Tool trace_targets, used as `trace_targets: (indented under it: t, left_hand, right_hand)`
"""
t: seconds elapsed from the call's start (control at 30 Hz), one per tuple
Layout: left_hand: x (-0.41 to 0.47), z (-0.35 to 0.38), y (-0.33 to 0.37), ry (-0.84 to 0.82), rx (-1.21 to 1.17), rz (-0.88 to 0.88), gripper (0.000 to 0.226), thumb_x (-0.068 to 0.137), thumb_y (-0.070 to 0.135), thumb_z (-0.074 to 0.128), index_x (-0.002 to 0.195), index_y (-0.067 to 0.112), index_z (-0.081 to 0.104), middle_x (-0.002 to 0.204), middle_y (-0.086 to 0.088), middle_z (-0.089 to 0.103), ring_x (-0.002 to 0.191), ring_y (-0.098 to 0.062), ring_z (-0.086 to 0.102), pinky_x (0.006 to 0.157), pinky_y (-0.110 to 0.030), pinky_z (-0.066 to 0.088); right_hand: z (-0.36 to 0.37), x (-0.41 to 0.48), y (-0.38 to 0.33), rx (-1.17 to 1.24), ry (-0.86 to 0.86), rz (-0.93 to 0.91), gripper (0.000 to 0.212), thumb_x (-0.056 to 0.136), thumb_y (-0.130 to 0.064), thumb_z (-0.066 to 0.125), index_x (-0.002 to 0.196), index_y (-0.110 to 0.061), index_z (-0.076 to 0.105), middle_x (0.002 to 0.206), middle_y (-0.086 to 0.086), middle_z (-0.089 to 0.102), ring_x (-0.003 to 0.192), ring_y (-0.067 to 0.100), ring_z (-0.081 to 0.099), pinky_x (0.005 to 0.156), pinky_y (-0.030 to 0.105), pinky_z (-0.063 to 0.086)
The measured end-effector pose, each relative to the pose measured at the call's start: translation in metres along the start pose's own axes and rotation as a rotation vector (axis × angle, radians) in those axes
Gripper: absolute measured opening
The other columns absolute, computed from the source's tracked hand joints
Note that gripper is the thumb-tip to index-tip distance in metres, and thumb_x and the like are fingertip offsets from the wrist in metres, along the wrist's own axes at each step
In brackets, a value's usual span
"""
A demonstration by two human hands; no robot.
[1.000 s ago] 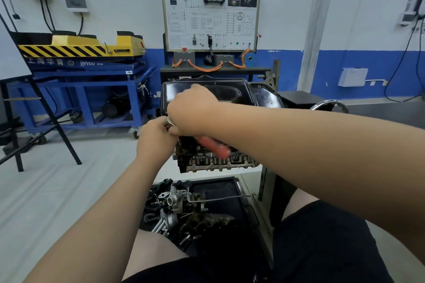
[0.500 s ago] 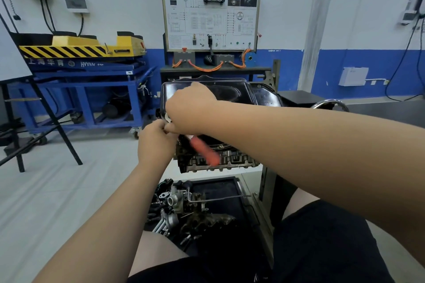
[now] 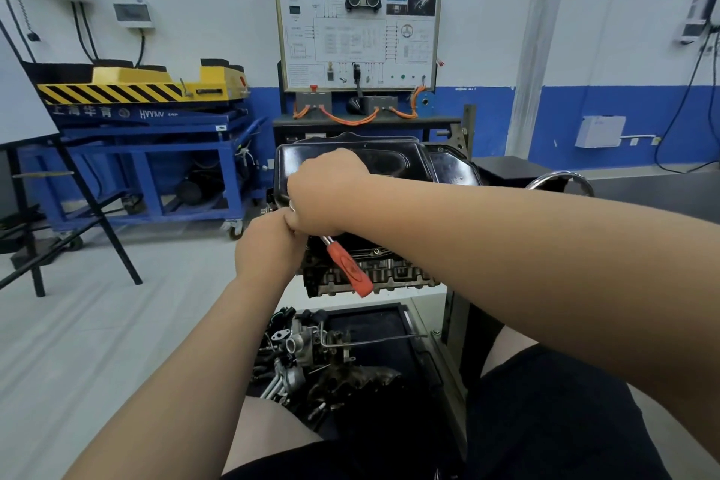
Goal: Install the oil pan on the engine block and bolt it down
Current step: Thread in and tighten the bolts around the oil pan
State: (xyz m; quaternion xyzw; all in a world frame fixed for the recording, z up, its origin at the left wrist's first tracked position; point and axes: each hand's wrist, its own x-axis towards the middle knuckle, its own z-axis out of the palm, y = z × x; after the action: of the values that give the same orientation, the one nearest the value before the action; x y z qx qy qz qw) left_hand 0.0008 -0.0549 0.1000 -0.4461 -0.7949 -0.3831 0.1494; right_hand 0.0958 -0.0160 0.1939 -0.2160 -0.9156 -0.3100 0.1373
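Left hand [image 3: 269,245] sits knuckles-up by the pan's near-left corner, touching the right hand; fingers hidden, so can't tell if it holds anything; right hand [image 3: 327,191] is curled over the head end of the ratchet [image 3: 349,270], red handle poking out down-right, free; oil pan [image 3: 393,164] is seated atop the engine block [image 3: 393,277] — stiff black metal, prob. light, glossy so slippery; for torque, grip further out on the handle.
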Motion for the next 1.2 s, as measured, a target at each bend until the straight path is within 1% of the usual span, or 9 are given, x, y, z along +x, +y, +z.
trace_targets:
  t: [0.27, 0.4, 0.47, 0.6, 0.73, 0.87, 0.93, 1.03, 1.2]
  left_hand:
    - [0.005, 0.008, -0.005, 0.023, 0.045, -0.016, 0.029, 0.089, 0.020, 0.041, 0.060, 0.017, 0.041, 0.062, -0.001, 0.048, 0.062, -0.028, 0.046, 0.049, -0.028, 0.027]
    - [0.007, 0.005, -0.015, 0.056, 0.201, 0.245, 0.035, 0.097, 0.037, 0.033, 0.072, 0.014, 0.043, 0.067, -0.001, 0.046, 0.058, -0.026, 0.043, 0.049, -0.030, 0.030]
    - [0.009, 0.004, -0.016, 0.050, 0.249, 0.300, 0.038, 0.098, 0.041, 0.032, 0.073, 0.015, 0.046, 0.067, -0.001, 0.047, 0.056, -0.024, 0.041, 0.046, -0.029, 0.027]
    - [0.009, 0.006, -0.019, 0.055, 0.189, 0.220, 0.042, 0.097, 0.045, 0.032, 0.066, 0.019, 0.045, 0.061, 0.001, 0.048, 0.056, -0.026, 0.044, 0.045, -0.028, 0.025]
    - [0.007, 0.011, -0.015, -0.068, 0.252, 0.111, 0.020, 0.090, 0.024, 0.046, 0.073, 0.021, 0.055, 0.064, 0.003, 0.050, 0.061, -0.023, 0.046, 0.052, -0.028, 0.032]
    - [0.010, 0.009, -0.019, -0.122, 0.296, 0.080, 0.020, 0.087, 0.010, 0.041, 0.068, 0.014, 0.046, 0.062, 0.000, 0.046, 0.058, -0.025, 0.042, 0.049, -0.028, 0.028]
    - [0.012, 0.005, -0.021, -0.115, 0.326, 0.187, 0.029, 0.095, 0.018, 0.034, 0.068, 0.012, 0.043, 0.056, 0.001, 0.038, 0.052, -0.023, 0.037, 0.044, -0.027, 0.022]
    - [0.013, -0.002, -0.019, -0.067, 0.310, 0.329, 0.038, 0.100, 0.030, 0.032, 0.070, 0.010, 0.043, 0.054, -0.003, 0.041, 0.048, -0.027, 0.039, 0.042, -0.027, 0.021]
    - [0.009, -0.003, -0.021, -0.080, 0.338, 0.239, 0.036, 0.098, 0.031, 0.025, 0.081, 0.010, 0.049, 0.070, -0.010, 0.055, 0.058, -0.029, 0.040, 0.048, -0.032, 0.027]
  right_hand:
    - [-0.002, -0.004, 0.005, 0.009, -0.055, -0.057, 0.042, 0.091, -0.050, 0.040, 0.066, -0.019, 0.052, 0.069, -0.003, 0.050, 0.057, 0.017, 0.045, 0.050, 0.028, 0.031]
    - [-0.011, -0.001, 0.012, -0.284, 0.093, -0.411, 0.024, 0.096, -0.024, 0.041, 0.108, -0.017, 0.060, 0.113, 0.002, 0.057, 0.104, 0.024, 0.050, 0.078, 0.032, 0.037]
    - [-0.013, 0.002, 0.015, -0.339, 0.152, -0.487, 0.024, 0.095, -0.017, 0.043, 0.114, -0.018, 0.058, 0.120, 0.003, 0.052, 0.113, 0.025, 0.044, 0.084, 0.034, 0.035]
    - [-0.014, 0.003, 0.007, -0.333, 0.104, -0.426, 0.020, 0.093, -0.019, 0.045, 0.103, -0.020, 0.063, 0.105, 0.001, 0.057, 0.101, 0.023, 0.049, 0.077, 0.033, 0.028]
    - [-0.012, -0.005, -0.001, -0.128, -0.076, -0.138, 0.040, 0.095, -0.050, 0.033, 0.073, -0.021, 0.050, 0.063, -0.003, 0.039, 0.065, 0.021, 0.045, 0.073, 0.035, 0.037]
    - [-0.011, -0.004, -0.009, -0.073, -0.055, -0.121, 0.030, 0.092, -0.039, 0.044, 0.070, -0.019, 0.049, 0.072, -0.005, 0.045, 0.076, 0.022, 0.049, 0.070, 0.033, 0.033]
    - [-0.018, 0.000, -0.003, -0.188, -0.011, -0.263, 0.018, 0.092, -0.026, 0.046, 0.093, -0.019, 0.063, 0.098, -0.002, 0.056, 0.095, 0.023, 0.050, 0.076, 0.033, 0.032]
    - [-0.018, 0.005, 0.002, -0.362, 0.065, -0.440, 0.024, 0.094, -0.018, 0.046, 0.113, -0.016, 0.060, 0.120, 0.003, 0.052, 0.113, 0.024, 0.043, 0.087, 0.035, 0.033]
    - [-0.018, 0.001, -0.002, -0.249, 0.046, -0.306, 0.018, 0.093, -0.023, 0.046, 0.099, -0.019, 0.062, 0.105, 0.000, 0.057, 0.101, 0.024, 0.050, 0.085, 0.037, 0.034]
